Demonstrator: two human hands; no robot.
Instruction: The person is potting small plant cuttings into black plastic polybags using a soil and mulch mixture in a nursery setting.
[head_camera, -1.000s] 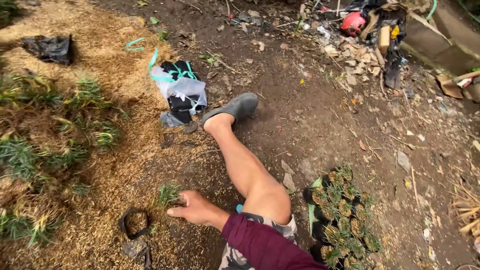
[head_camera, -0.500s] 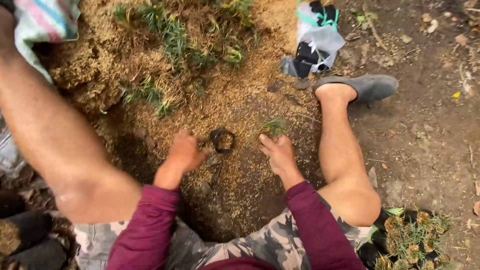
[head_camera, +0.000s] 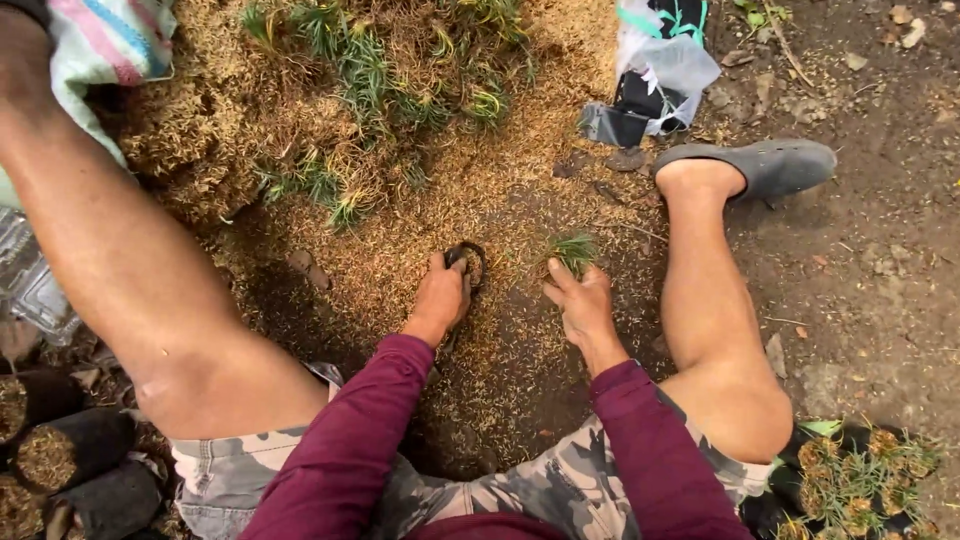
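Left hand (head_camera: 440, 297) grips small black pot (head_camera: 467, 264); right hand (head_camera: 583, 308) touches seedling (head_camera: 573, 250).

From my feed I see long maroon sleeves (head_camera: 350, 440) running down to both wrists, and grey-green camouflage shorts (head_camera: 520, 490) just below them. Legs are bare below the shorts; beyond the right knee, a grey slip-on clog (head_camera: 770, 165) covers the foot
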